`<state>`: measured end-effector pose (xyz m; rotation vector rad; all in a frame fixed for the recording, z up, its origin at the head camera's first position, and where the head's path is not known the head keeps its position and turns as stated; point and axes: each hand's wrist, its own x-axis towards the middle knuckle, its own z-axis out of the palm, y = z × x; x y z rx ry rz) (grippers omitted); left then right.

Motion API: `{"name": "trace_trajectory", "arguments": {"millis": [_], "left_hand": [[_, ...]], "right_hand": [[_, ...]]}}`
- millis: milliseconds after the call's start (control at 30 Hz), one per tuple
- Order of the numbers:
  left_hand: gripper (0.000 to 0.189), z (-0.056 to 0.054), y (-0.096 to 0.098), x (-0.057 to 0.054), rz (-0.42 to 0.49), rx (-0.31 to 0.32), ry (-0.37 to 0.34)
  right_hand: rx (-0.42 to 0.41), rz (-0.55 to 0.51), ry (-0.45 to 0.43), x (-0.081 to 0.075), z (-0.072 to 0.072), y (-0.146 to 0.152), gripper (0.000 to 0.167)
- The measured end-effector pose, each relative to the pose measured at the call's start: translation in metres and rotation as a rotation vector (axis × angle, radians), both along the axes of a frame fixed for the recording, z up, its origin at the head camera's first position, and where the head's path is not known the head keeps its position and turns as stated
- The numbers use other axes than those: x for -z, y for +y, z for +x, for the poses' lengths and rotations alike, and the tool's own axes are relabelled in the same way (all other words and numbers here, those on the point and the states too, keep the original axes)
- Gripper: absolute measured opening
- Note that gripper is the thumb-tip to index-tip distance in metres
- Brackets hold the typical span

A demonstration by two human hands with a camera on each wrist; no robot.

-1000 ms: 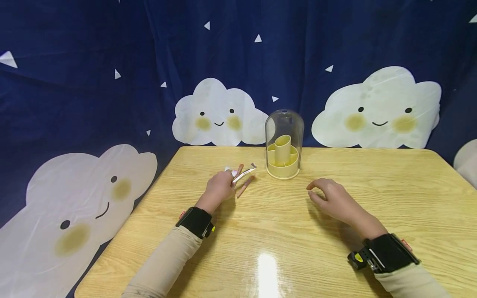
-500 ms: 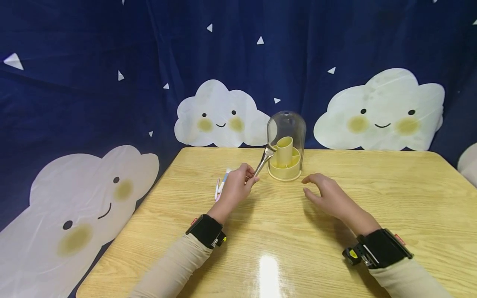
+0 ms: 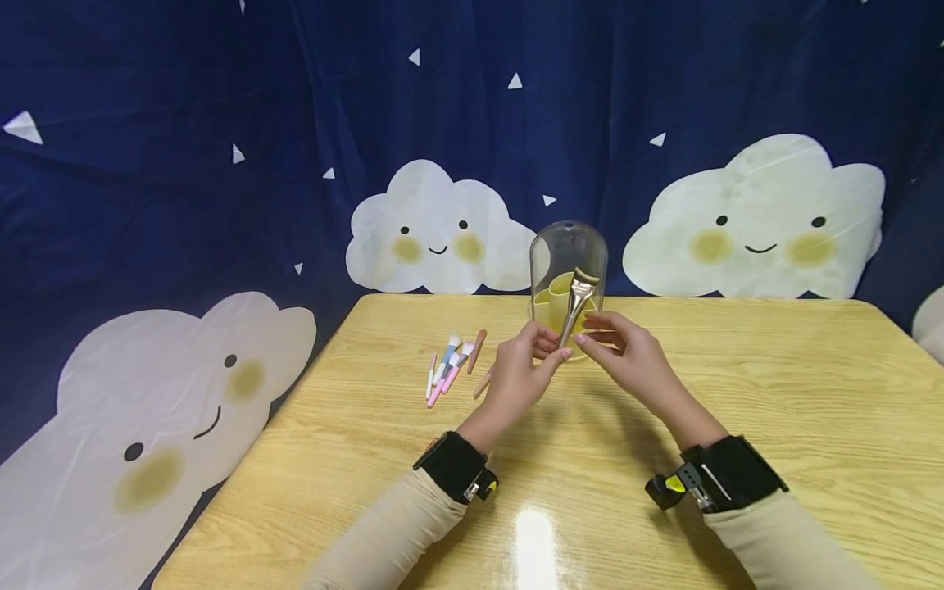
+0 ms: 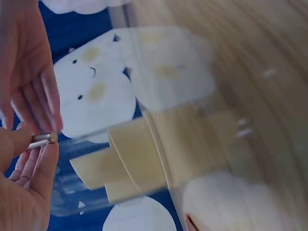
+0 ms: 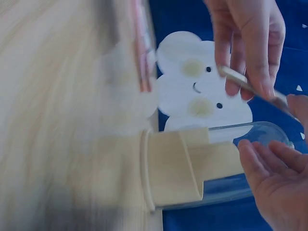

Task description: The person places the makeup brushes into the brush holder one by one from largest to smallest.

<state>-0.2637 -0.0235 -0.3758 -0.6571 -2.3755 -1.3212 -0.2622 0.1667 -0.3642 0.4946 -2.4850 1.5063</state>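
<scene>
My left hand [image 3: 519, 367] pinches a makeup brush [image 3: 578, 301] by its slim metallic handle, with the wide flat head pointing up. The handle's end [image 4: 44, 140] shows between thumb and fingers in the left wrist view. Close on the other side of the brush is my right hand [image 3: 627, 352], its fingers spread apart; in the right wrist view its thumb [image 5: 297, 107] overlaps the brush. Behind both hands stands a pale yellow brush holder [image 5: 168, 168] with compartments, under a clear domed cover [image 3: 568, 242]. The brush and hands partly hide it in the head view.
Several small makeup brushes [image 3: 447, 369] with white, blue and pink parts lie left of my left hand. A brown one [image 3: 478, 351] lies beside them, and a tan stick [image 3: 483, 383] is partly behind that hand. The wooden table [image 3: 354, 459] ends at a dark blue curtain [image 3: 457, 98].
My left hand has lifted the brush from the pile and carried it right, turning it more upright before the holder. My right hand has moved left and up toward the brush.
</scene>
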Motion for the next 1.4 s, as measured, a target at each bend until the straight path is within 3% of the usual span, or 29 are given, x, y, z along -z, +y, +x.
{"name": "trace_trajectory", "arguments": {"millis": [133, 367, 700, 967, 1067, 1200, 1400], "left_hand": [[0.022, -0.003, 0.009, 0.002, 0.009, -0.010, 0.038], [0.022, -0.005, 0.015, 0.003, 0.030, -0.028, 0.060], [0.024, -0.008, 0.019, 0.001, -0.001, -0.038, 0.045], [0.027, -0.014, 0.019, 0.002, -0.017, -0.017, 0.023], [0.033, -0.018, 0.017, 0.004, -0.104, -0.011, -0.005], [0.047, -0.023, 0.014, 0.008, -0.333, -0.025, -0.037], [0.060, -0.031, 0.013, 0.014, -0.654, -0.055, 0.003]], "right_hand": [[0.003, -0.133, 0.009, -0.003, -0.006, -0.008, 0.048], [0.043, -0.282, 0.115, 0.000, -0.011, -0.012, 0.037], [0.013, -0.371, 0.141, -0.004, -0.015, -0.011, 0.029], [0.029, -0.357, 0.152, -0.005, -0.019, -0.009, 0.028], [0.047, -0.333, 0.172, -0.006, -0.020, -0.005, 0.027], [0.083, -0.310, 0.203, -0.009, -0.023, 0.002, 0.027], [0.135, -0.310, 0.230, -0.014, -0.032, 0.009, 0.028]]}}
